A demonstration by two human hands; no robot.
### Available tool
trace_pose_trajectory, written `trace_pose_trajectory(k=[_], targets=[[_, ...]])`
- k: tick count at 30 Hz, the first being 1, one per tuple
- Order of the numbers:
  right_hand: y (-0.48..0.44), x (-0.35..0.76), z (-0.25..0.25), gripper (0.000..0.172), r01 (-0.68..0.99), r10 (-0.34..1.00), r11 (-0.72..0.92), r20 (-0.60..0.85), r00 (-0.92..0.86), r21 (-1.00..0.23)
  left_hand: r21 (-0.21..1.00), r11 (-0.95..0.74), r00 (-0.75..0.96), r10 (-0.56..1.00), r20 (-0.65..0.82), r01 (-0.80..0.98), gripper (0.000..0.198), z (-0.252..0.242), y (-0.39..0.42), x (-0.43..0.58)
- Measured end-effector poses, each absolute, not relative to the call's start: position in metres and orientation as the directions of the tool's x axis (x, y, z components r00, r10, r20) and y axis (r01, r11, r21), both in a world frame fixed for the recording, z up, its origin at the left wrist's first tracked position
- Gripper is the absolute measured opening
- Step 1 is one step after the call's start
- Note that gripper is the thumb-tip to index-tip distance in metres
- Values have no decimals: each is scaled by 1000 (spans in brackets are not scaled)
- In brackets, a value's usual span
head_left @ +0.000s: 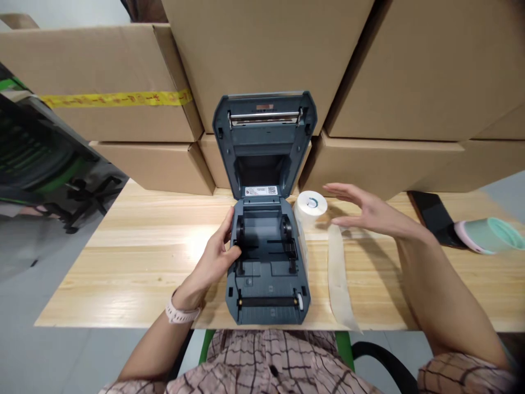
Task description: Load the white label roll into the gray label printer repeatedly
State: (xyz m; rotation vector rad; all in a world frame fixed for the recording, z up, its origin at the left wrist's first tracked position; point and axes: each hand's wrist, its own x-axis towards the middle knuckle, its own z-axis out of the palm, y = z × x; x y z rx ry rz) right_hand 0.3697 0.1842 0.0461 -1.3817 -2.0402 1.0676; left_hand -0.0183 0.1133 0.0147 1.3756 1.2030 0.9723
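Note:
A dark grey label printer [268,257] stands on the table in front of me, its lid [266,139] raised and its inside bare of any roll. My left hand [219,251] grips the printer's left wall, thumb over the rim and fingers along the outer side. To the right of the printer a white label roll [311,203] stands on end. My right hand [361,210] hovers beside that roll with fingers apart, holding nothing. Below its fingertips a pale strip of label paper [339,279] lies on the wood, hanging slightly past the front edge.
Large cardboard boxes [266,54] are stacked along the back of the wooden table [123,262]. On the right lie a black phone [435,213] and a mint-green cup [492,235] with a pink rim. An office chair [45,148] stands on the floor at left.

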Motion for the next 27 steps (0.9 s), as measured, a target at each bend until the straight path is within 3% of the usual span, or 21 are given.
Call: trace_pose_trajectory(k=[4, 7, 11, 14, 17, 19, 21, 24, 27], targets=[[208, 330, 47, 82, 711, 876, 247, -162, -455, -659, 993, 28, 198, 979, -50, 114, 97, 13, 114, -19], [215, 314, 41, 76, 694, 895, 211, -148, -420, -688, 996, 3, 207, 978, -22, 94, 96, 10, 114, -18], [208, 318, 40, 74, 529, 935, 79, -121, -334, -845, 996, -14, 201, 980, -3, 83, 95, 10, 113, -17], [193, 322, 56, 80, 263, 940, 6, -84, -332, -965, 996, -5, 191, 981, -13, 92, 95, 12, 111, -15], [174, 307, 86, 80, 56, 896, 49, 19, -444, -997, 995, -10, 185, 983, -8, 98, 94, 14, 110, -13], [163, 284, 106, 75, 120, 834, 151, 61, -548, -981, 995, -19, 187, 982, 0, 101, 93, 14, 110, -13], [154, 255, 119, 68, 310, 777, 299, 42, -628, -902, 994, -19, 192, 981, -2, 104, 93, 14, 111, -14], [148, 213, 119, 59, 586, 731, 508, -44, -681, -632, 995, -15, 212, 977, -6, 97, 96, 11, 113, -17], [152, 185, 106, 51, 678, 695, 609, -134, -706, -412, 998, -11, 237, 971, -5, 66, 97, 9, 115, -19]])
